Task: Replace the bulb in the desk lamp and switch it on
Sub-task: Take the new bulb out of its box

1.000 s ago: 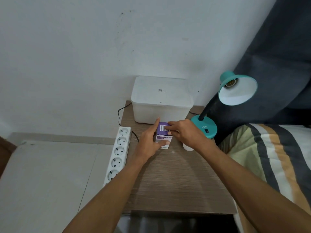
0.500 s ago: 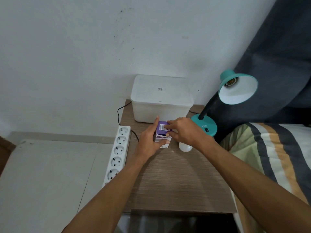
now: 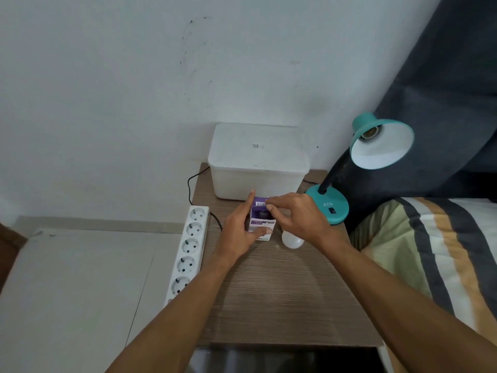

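A small purple and white bulb box [image 3: 261,224] stands on the wooden table [image 3: 282,292]. My left hand [image 3: 242,230] grips its left side. With its fingertips my right hand [image 3: 298,219] pinches the box's top flap, which is lifted, and a dark opening shows under it. A white bulb [image 3: 291,241] lies on the table just below my right wrist, partly hidden. At the right stands the teal desk lamp [image 3: 376,146], unlit, with its brass socket empty and its base switch [image 3: 333,210] facing me.
A white lidded plastic box [image 3: 258,160] sits against the wall behind my hands. A white power strip [image 3: 189,246] lies along the table's left edge with a black cord running back. A striped bed cover [image 3: 435,251] and a dark curtain are to the right.
My right hand has pulled the box's top flap up, so the box now stands open. The white bulb shows more from under my wrist. My left hand has stayed on the box.
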Demonstrator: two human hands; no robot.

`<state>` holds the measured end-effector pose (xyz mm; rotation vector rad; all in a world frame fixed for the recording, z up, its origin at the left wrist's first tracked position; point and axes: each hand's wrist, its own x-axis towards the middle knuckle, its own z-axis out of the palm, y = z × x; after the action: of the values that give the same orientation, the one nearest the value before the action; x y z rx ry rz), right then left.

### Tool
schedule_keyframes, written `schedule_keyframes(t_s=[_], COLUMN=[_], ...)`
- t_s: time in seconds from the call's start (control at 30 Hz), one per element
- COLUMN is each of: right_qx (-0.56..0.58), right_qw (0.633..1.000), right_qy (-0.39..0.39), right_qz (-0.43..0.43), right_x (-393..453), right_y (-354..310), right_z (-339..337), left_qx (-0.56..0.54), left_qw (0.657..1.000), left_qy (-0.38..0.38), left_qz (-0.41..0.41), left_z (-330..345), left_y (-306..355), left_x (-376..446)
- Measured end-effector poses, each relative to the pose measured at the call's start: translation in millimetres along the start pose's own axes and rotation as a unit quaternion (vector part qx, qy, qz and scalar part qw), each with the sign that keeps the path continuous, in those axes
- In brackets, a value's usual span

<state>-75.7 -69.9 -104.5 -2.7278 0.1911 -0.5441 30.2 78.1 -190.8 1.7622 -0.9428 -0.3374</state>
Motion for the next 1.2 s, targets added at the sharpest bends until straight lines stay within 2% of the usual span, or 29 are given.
schedule_keyframes(t_s=[0.1,0.2,0.37,0.43,0.53,0.6,0.73,0.8,0.93,1.03,1.2], right_qx=[0.058,0.145,0.187,0.182,0.074,0.020,-0.006,-0.032,-0.046,-0.007,0.023], right_qw=[0.995,0.972,0.943,0.937,0.957,0.969,0.989,0.990,0.987,0.985,0.988], right_qy=[0.032,0.091,0.151,0.175,0.199,0.184,0.055,0.016,-0.010,-0.016,-0.037], right_qz=[0.071,0.162,0.231,0.240,0.199,0.164,0.138,0.138,0.154,0.172,0.147], right_x=[0,1,11,16,17,14,7,5,9,12,16], right_y=[-2,-4,-6,-6,-5,-7,-11,-12,-13,-15,-12], right_z=[4,7,11,11,13,12,13,18,24,28,32], left_qx=[0.000,-0.001,0.037,0.061,0.052,0.049,0.065,0.068,0.061,0.065,0.059], left_qw=[1.000,1.000,0.999,0.997,0.998,0.999,0.998,0.998,0.998,0.998,0.998], left_qy=[0.004,0.001,0.000,0.004,-0.001,-0.006,-0.006,-0.007,-0.007,-0.007,-0.008], left_qz=[0.000,-0.014,0.016,0.038,0.031,0.017,0.006,0.004,0.000,-0.004,-0.004], left_z=[0,-1,-1,-1,-4,-6,-6,-6,-5,-5,-5], left_y=[-1,-1,-1,-1,-3,-3,-3,-3,-2,-2,-3], left_x=[1,0,-4,-4,-2,0,2,3,3,2,3])
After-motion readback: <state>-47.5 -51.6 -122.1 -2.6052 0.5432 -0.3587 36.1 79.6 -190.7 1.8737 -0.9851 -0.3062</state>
